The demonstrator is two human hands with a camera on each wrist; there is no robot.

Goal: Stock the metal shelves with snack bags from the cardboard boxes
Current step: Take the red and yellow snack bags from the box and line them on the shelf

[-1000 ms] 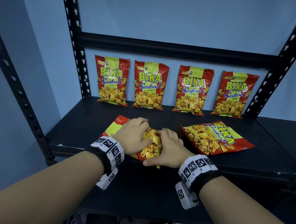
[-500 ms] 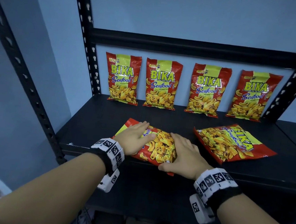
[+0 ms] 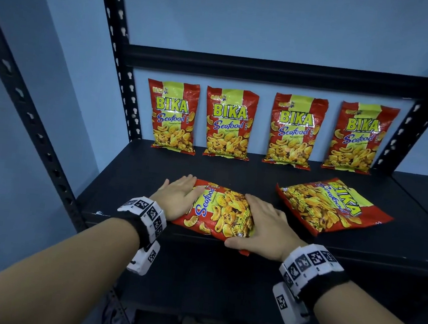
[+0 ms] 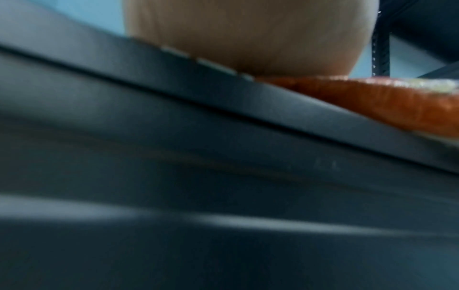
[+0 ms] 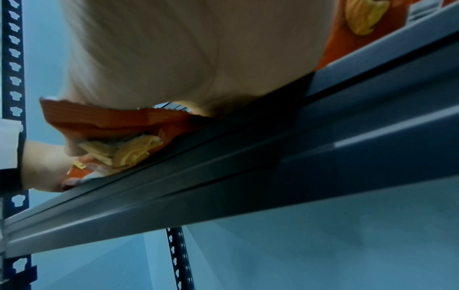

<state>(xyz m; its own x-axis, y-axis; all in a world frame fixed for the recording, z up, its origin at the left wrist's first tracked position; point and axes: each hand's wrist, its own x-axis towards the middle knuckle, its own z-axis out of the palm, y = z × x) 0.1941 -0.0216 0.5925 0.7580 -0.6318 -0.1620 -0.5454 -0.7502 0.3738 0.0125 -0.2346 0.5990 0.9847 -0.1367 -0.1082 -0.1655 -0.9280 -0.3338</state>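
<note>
the bika seafood bag (image 3: 218, 212) is lying flat at the shelf (image 3: 233, 171) front, long way left to right. the left hand (image 3: 178, 197) is pressing flat; the right hand (image 3: 264, 226) is probably pinching its near corner.

Both bare forearms reach forward, each wrist wearing a black band with white marker blocks. The left hand (image 3: 178, 197) lies flat, palm down, fingers straight and together, pressing on the left end of the bag (image 3: 221, 212). The right hand (image 3: 264, 226) spreads over the bag's right end, fingers lightly bent, thumb hooked round its near edge.
</note>
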